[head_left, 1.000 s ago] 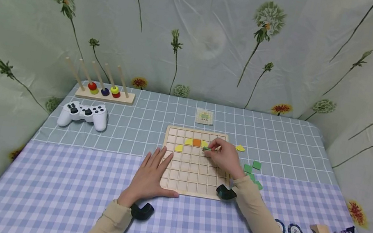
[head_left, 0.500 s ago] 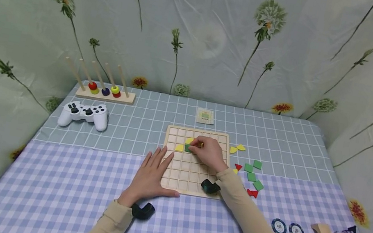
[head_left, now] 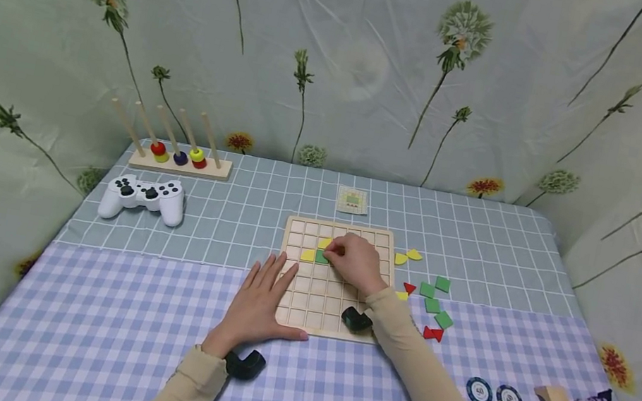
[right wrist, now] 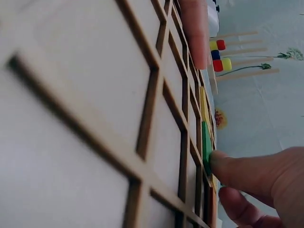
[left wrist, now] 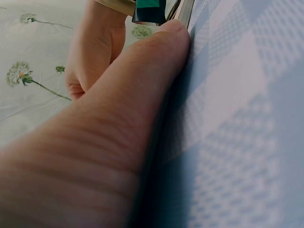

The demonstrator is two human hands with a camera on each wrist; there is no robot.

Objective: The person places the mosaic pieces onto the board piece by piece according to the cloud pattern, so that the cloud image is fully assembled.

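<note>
Tablecloth: we see a soft checked cloth [head_left: 79, 330], lilac and white near us, grey-blue with thin white lines further away.
Board: a flat square wooden grid board [head_left: 329, 302] lies in the middle, with shallow square cells parted by thin raised ribs.
Controller: a smooth white plastic gamepad [head_left: 144, 196] lies well to the left of the board.
Left hand: our left hand [head_left: 260, 304] lies flat, fingers straight and a little spread, holding nothing; it presses on the left edge of the board.
Right hand: our right hand [head_left: 355, 264] rests over the upper cells, fingers curled, and the fingertips [right wrist: 237, 171] pinch the green tile.
Green tile: a thin, flat, square green tile [head_left: 322, 256] sits in a cell of the third row, touching the yellow piece [head_left: 308, 254] on its left.
Loose pieces: small flat green squares [head_left: 435, 299] and red triangles [head_left: 433, 333] lie on the cloth just right of the board.
</note>
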